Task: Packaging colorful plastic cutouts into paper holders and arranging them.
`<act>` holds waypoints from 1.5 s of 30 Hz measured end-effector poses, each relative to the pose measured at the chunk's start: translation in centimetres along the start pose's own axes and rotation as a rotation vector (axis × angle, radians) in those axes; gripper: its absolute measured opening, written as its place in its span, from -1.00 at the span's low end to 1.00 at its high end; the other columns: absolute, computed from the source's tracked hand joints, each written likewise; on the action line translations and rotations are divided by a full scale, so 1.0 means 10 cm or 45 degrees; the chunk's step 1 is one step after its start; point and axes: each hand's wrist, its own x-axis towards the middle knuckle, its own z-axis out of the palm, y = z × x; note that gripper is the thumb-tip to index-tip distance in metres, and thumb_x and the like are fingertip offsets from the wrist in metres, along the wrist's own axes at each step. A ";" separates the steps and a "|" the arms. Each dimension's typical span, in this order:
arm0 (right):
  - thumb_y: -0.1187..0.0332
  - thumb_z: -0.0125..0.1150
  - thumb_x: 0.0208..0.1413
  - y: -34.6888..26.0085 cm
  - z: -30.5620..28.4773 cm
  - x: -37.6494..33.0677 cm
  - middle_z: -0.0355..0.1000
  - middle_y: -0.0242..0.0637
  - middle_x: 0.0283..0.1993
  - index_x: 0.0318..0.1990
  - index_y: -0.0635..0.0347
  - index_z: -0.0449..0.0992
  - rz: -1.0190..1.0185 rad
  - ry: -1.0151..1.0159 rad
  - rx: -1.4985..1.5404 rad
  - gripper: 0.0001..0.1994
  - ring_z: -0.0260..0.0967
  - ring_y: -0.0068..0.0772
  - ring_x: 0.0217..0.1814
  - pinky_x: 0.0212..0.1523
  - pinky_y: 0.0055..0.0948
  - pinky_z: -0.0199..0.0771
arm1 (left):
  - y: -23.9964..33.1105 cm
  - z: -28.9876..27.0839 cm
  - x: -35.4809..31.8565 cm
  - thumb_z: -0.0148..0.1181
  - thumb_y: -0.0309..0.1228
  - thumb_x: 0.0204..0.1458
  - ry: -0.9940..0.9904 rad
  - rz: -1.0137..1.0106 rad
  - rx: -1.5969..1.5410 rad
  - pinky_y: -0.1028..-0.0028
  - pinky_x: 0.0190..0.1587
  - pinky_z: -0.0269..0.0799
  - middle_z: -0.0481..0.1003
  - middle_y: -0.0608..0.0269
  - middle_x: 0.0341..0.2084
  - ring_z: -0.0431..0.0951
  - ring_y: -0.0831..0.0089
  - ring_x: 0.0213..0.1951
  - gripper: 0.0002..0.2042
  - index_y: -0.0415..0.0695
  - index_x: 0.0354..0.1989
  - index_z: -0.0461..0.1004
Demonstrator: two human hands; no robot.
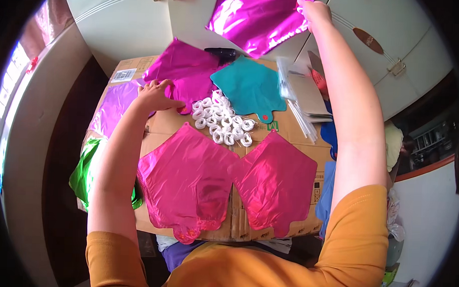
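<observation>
My right hand (316, 16) is raised at the far right and pinches the edge of a shiny magenta foil balloon (254, 23), which hangs flat above the back of the cardboard. My left hand (158, 94), fingers apart, is over the left edge of another flat magenta foil balloon (184, 73); whether it presses on it I cannot tell. Beside that hand lies a lilac foil balloon (112, 106). Right of the magenta one is a teal foil balloon (249, 86). Several coils of white string (223, 118) sit in the middle. Two pink foil balloons, a left one (185, 175) and a right one (278, 183), lie nearest me.
Everything rests on a large cardboard box (159, 123). A green foil balloon (84, 169) is at its left edge, partly behind my left forearm. White sticks (302, 120) and a grey-brown card piece (307, 95) lie at the right. White cabinets (127, 23) stand behind.
</observation>
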 end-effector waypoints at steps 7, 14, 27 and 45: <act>0.29 0.25 0.05 -0.37 -0.22 -1.04 0.58 -0.07 -0.38 -0.38 0.38 0.58 -0.646 0.197 -0.434 -0.75 0.55 -0.26 -0.36 -0.30 -0.24 0.51 | -0.11 -0.03 -0.12 0.35 0.35 -0.44 -0.068 -0.066 0.025 -0.19 0.35 -0.18 0.18 -0.10 0.28 0.06 0.00 0.38 0.01 0.18 0.30 0.21; 0.57 0.22 -0.13 0.43 -0.25 -2.00 0.58 -0.22 -0.20 -0.17 0.05 0.59 -1.308 -0.597 -0.347 -0.69 0.53 -0.15 -0.13 -0.11 -0.29 0.52 | 0.61 -0.07 -0.43 0.29 -0.22 -0.04 0.782 0.725 -0.189 0.03 0.19 0.20 0.48 0.18 -0.04 0.43 0.16 0.07 -0.68 -0.06 -0.11 0.55; 0.25 0.22 0.18 1.44 -0.23 -2.42 0.59 -0.11 -0.28 -0.14 0.21 0.60 -0.263 -0.859 -0.109 -0.77 0.55 -0.37 -0.27 -0.19 -0.43 0.49 | 1.89 0.51 -0.09 0.23 -0.47 -0.13 0.378 1.517 0.054 0.25 -0.08 0.48 0.51 0.13 -0.25 0.55 0.14 -0.19 -0.74 -0.15 -0.19 0.53; 0.26 0.24 0.10 1.17 -0.27 -2.44 0.58 -0.25 -0.33 -0.23 0.11 0.63 -0.497 -0.907 -0.250 -0.82 0.51 -0.21 -0.29 -0.18 -0.31 0.46 | 1.89 0.32 -0.10 0.31 -0.43 -0.04 0.043 0.966 -0.639 0.33 -0.20 0.48 0.59 0.07 -0.40 0.59 0.20 -0.30 -0.86 -0.18 -0.32 0.62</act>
